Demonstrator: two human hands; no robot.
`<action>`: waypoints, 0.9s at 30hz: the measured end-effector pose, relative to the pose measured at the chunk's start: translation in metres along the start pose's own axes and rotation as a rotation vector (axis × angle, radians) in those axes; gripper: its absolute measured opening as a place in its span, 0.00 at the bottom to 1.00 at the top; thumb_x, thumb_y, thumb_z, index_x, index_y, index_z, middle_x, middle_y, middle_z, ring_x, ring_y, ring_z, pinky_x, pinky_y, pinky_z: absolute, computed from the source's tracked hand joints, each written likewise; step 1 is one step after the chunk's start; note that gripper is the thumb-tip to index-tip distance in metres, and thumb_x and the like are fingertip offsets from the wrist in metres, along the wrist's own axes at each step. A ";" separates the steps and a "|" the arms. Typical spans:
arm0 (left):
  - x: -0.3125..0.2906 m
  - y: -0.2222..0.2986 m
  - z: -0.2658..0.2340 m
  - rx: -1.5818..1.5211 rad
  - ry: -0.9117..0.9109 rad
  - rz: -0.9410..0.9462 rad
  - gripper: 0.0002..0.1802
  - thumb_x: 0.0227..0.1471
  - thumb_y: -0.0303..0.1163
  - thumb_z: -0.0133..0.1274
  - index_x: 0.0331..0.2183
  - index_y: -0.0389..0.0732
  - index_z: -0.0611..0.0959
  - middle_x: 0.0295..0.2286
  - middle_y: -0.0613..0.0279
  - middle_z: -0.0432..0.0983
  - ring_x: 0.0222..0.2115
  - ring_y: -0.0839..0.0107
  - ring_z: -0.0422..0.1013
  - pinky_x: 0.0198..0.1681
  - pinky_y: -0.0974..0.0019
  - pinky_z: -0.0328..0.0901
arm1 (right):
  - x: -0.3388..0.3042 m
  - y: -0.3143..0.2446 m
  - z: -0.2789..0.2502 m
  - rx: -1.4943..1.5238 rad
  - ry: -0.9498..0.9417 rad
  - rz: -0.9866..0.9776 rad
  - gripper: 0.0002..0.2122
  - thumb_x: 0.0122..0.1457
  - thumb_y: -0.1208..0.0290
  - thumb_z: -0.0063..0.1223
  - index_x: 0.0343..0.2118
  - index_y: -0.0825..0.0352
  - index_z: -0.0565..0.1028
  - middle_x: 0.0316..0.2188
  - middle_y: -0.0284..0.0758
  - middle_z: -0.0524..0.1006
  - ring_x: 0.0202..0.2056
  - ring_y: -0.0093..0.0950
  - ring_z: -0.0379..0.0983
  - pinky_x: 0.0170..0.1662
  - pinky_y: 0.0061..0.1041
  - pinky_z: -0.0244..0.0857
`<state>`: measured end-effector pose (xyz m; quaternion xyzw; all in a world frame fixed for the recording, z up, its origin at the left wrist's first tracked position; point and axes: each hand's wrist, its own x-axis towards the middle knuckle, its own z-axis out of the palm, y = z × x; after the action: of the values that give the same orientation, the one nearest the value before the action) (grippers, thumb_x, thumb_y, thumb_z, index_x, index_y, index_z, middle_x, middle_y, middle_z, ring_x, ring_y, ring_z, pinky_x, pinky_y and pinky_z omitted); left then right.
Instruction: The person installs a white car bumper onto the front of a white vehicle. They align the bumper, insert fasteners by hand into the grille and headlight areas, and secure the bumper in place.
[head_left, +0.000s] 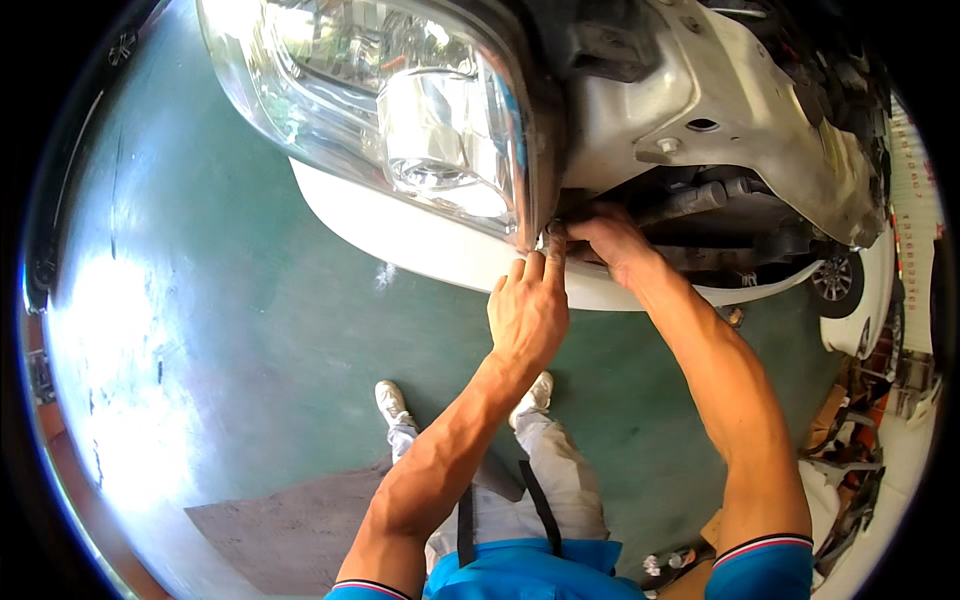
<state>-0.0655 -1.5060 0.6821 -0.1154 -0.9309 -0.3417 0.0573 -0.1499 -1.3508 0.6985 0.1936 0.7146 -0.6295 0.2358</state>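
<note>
A clear headlight [440, 130] of a car fills the upper middle, with a white bumper [390, 238] curving below it. My left hand [530, 310] is at the headlight's lower right corner, over the bumper's upper edge. Its index finger reaches farthest up, the other fingers are bent close together, and the thumb is hidden. My right hand [613, 243] reaches into the gap between the bumper and the pale metal body panel [690, 110]. Its fingers are bent inward close to the left fingertips, partly in shadow. Whatever small part is between the fingers cannot be made out.
Dark hoses and pipes [690, 203] lie in the opening right of my right hand. Another white car with a dark wheel [836, 284] stands at the right. Loose parts and cardboard [828, 415] are piled at the right edge. A grey-brown mat [290, 530] lies on the green floor.
</note>
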 end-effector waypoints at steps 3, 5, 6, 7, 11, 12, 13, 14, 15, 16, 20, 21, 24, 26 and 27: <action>0.007 0.001 -0.006 0.010 -0.030 -0.019 0.35 0.53 0.29 0.54 0.62 0.41 0.68 0.31 0.55 0.77 0.34 0.55 0.75 0.33 0.53 0.70 | -0.001 -0.004 0.003 0.000 -0.003 0.030 0.08 0.51 0.72 0.64 0.32 0.68 0.80 0.30 0.33 0.80 0.33 0.26 0.76 0.35 0.29 0.71; 0.013 0.005 -0.012 0.024 -0.104 -0.060 0.34 0.53 0.28 0.52 0.62 0.39 0.68 0.30 0.52 0.78 0.32 0.53 0.76 0.32 0.51 0.70 | 0.001 -0.004 0.002 -0.017 -0.027 0.026 0.08 0.50 0.71 0.64 0.33 0.68 0.80 0.30 0.33 0.80 0.32 0.26 0.75 0.34 0.29 0.70; 0.017 0.011 -0.017 0.037 -0.170 -0.092 0.34 0.52 0.27 0.50 0.61 0.38 0.69 0.30 0.50 0.79 0.31 0.52 0.77 0.32 0.51 0.71 | 0.002 -0.003 -0.001 -0.028 -0.035 0.026 0.09 0.50 0.71 0.64 0.33 0.68 0.80 0.30 0.33 0.80 0.32 0.26 0.75 0.33 0.29 0.70; 0.021 0.015 -0.021 0.051 -0.236 -0.125 0.33 0.51 0.26 0.49 0.61 0.36 0.69 0.30 0.49 0.80 0.30 0.51 0.77 0.31 0.50 0.71 | 0.002 -0.002 -0.002 -0.032 -0.032 0.014 0.09 0.50 0.71 0.64 0.33 0.68 0.79 0.30 0.33 0.80 0.32 0.26 0.75 0.33 0.29 0.70; 0.017 0.014 -0.016 0.098 -0.331 -0.201 0.39 0.55 0.33 0.52 0.67 0.47 0.60 0.24 0.48 0.78 0.25 0.49 0.77 0.29 0.48 0.69 | 0.005 0.007 0.000 0.012 -0.034 -0.015 0.10 0.50 0.70 0.63 0.33 0.68 0.79 0.30 0.33 0.80 0.32 0.26 0.75 0.33 0.30 0.70; 0.017 0.015 -0.017 0.101 -0.364 -0.207 0.41 0.55 0.33 0.52 0.68 0.48 0.58 0.24 0.48 0.78 0.25 0.49 0.77 0.28 0.48 0.68 | 0.006 0.011 0.000 0.035 -0.031 -0.014 0.10 0.50 0.70 0.63 0.33 0.68 0.79 0.30 0.34 0.80 0.32 0.26 0.75 0.33 0.30 0.70; 0.017 0.015 -0.018 0.105 -0.398 -0.213 0.42 0.56 0.34 0.51 0.68 0.48 0.56 0.23 0.48 0.78 0.24 0.49 0.77 0.28 0.48 0.68 | 0.009 0.019 0.000 -0.023 0.008 -0.035 0.10 0.50 0.70 0.63 0.33 0.69 0.79 0.30 0.34 0.80 0.32 0.26 0.75 0.33 0.30 0.70; 0.018 0.016 -0.019 0.112 -0.423 -0.227 0.42 0.56 0.34 0.51 0.69 0.48 0.55 0.23 0.48 0.79 0.24 0.48 0.76 0.28 0.48 0.68 | 0.011 0.024 0.001 -0.080 0.043 -0.060 0.10 0.50 0.70 0.63 0.34 0.69 0.79 0.30 0.34 0.80 0.32 0.26 0.75 0.34 0.30 0.70; 0.019 0.018 -0.018 0.119 -0.450 -0.241 0.43 0.56 0.34 0.51 0.69 0.47 0.54 0.22 0.48 0.79 0.24 0.48 0.76 0.27 0.47 0.68 | 0.013 0.029 0.001 -0.138 0.079 -0.083 0.11 0.50 0.70 0.63 0.34 0.70 0.79 0.31 0.34 0.80 0.32 0.26 0.75 0.34 0.30 0.70; 0.018 0.018 -0.017 0.125 -0.477 -0.255 0.43 0.56 0.34 0.51 0.69 0.46 0.53 0.22 0.48 0.79 0.23 0.48 0.76 0.27 0.47 0.67 | 0.014 0.033 -0.001 -0.124 0.087 -0.104 0.11 0.50 0.70 0.63 0.34 0.70 0.79 0.30 0.35 0.80 0.32 0.26 0.75 0.34 0.30 0.70; 0.017 0.016 -0.010 0.136 -0.445 -0.250 0.44 0.56 0.35 0.51 0.69 0.43 0.52 0.21 0.47 0.79 0.22 0.47 0.76 0.26 0.46 0.67 | 0.001 0.016 0.011 -0.055 0.102 -0.085 0.12 0.49 0.71 0.63 0.35 0.71 0.79 0.30 0.35 0.80 0.31 0.27 0.75 0.35 0.30 0.70; 0.016 0.015 -0.009 0.129 -0.436 -0.242 0.44 0.56 0.35 0.51 0.69 0.42 0.52 0.21 0.47 0.79 0.22 0.47 0.76 0.26 0.46 0.67 | -0.001 0.010 0.013 -0.031 0.106 -0.061 0.12 0.48 0.71 0.63 0.35 0.71 0.79 0.30 0.35 0.80 0.31 0.27 0.75 0.35 0.31 0.70; 0.016 0.007 -0.002 0.132 -0.367 -0.221 0.44 0.56 0.35 0.50 0.69 0.43 0.51 0.21 0.48 0.79 0.22 0.47 0.76 0.27 0.46 0.67 | -0.007 0.002 0.016 -0.017 0.073 -0.049 0.12 0.48 0.72 0.63 0.35 0.71 0.79 0.30 0.35 0.80 0.31 0.27 0.75 0.35 0.29 0.69; 0.011 0.013 -0.013 0.044 -0.354 -0.246 0.43 0.55 0.33 0.51 0.68 0.45 0.54 0.26 0.49 0.81 0.27 0.48 0.77 0.31 0.48 0.70 | -0.009 0.003 0.013 -0.017 0.078 -0.065 0.10 0.49 0.72 0.63 0.35 0.69 0.80 0.31 0.34 0.80 0.32 0.26 0.74 0.37 0.27 0.69; -0.001 0.010 -0.016 -0.029 -0.298 -0.170 0.43 0.55 0.31 0.52 0.68 0.46 0.54 0.29 0.50 0.82 0.29 0.48 0.78 0.33 0.48 0.71 | -0.009 0.004 0.013 -0.017 0.077 -0.075 0.10 0.50 0.72 0.63 0.35 0.68 0.80 0.31 0.33 0.80 0.32 0.25 0.74 0.37 0.26 0.69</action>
<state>-0.0612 -1.5095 0.7001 -0.0867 -0.9304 -0.3380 -0.1122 -0.1389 -1.3628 0.6990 0.1889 0.7354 -0.6236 0.1861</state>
